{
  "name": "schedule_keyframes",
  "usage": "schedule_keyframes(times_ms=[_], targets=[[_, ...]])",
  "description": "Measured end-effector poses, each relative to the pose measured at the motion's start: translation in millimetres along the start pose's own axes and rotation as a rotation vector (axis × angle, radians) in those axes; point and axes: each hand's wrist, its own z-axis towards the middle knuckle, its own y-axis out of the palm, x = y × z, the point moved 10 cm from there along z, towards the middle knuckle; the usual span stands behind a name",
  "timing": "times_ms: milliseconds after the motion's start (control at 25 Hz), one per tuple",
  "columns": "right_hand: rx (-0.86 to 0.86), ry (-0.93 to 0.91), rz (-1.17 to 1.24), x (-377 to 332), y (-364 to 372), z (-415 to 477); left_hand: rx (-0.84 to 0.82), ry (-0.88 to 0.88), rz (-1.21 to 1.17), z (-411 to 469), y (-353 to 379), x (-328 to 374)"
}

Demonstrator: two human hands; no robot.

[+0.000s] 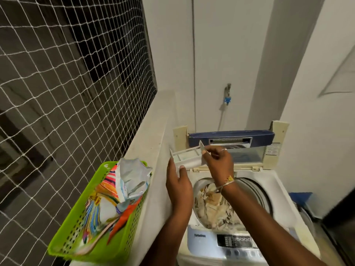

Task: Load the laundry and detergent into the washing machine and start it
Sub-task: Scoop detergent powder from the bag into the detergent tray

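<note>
A top-loading washing machine (284,191) stands with its lid (230,140) raised; beige patterned laundry (215,208) fills the drum. Both hands hold a white detergent drawer (189,159) lifted above the machine's back left corner. My left hand (178,181) grips its near end with the thumb on top. My right hand (217,160) pinches the drawer's far edge from the right. An opened detergent pouch (132,175) lies in a green basket (63,242) on the ledge to the left.
The control panel (236,241) with buttons faces me at the machine's front. A concrete ledge (149,143) runs along the left, backed by white netting (67,83). A tap with a blue fitting (227,96) is on the wall behind. A blue object (299,196) sits at the right.
</note>
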Motion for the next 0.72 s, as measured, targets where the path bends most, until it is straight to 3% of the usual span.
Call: schedule_keyframes(times_ms=[360, 720], targets=[[0.225, 0.026, -0.009, 2, -96, -60, -0.212, -0.025, 0.023, -60, 36, -13], [0.313, 0.021, 0.071, 20, -168, -71, -0.262, -0.066, 0.080, -93, 83, -17]])
